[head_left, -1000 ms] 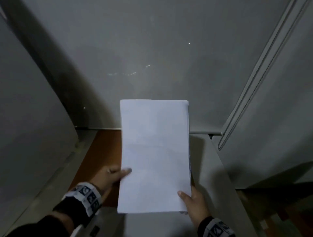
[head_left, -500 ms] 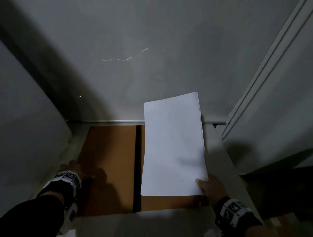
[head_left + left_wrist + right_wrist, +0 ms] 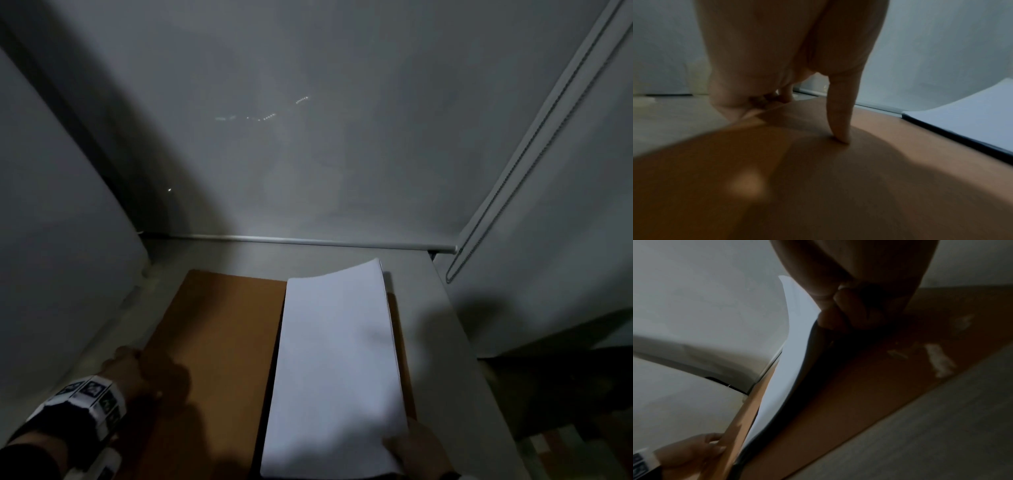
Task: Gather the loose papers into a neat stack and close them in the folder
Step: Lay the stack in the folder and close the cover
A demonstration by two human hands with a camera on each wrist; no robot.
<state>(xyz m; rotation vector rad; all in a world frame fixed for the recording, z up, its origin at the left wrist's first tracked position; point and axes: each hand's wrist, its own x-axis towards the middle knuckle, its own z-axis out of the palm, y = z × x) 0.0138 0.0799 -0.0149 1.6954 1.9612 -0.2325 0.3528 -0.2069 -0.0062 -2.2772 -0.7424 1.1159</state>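
A brown folder (image 3: 212,342) lies open on the pale table. A stack of white papers (image 3: 335,370) rests on its right half, with the far end bowed upward. My right hand (image 3: 414,448) pinches the stack's near right corner; the right wrist view shows the fingers (image 3: 838,308) closed on the lifted paper edge (image 3: 797,337) above the folder's inner face (image 3: 869,386). My left hand (image 3: 133,370) grips the left flap's outer edge: the thumb (image 3: 840,138) presses on top of the flap (image 3: 818,186), and the other fingers curl under it.
The table (image 3: 445,342) ends at a grey wall with a metal rail (image 3: 308,241) along its foot. A looped bead chain (image 3: 513,171) hangs at the right. A pale panel (image 3: 51,240) stands close on the left. Darker floor lies off the table's right edge.
One second ago both hands held the stack upright. My left hand let go and moved to the folder's left edge. My right hand has lowered the stack onto the folder's right half.
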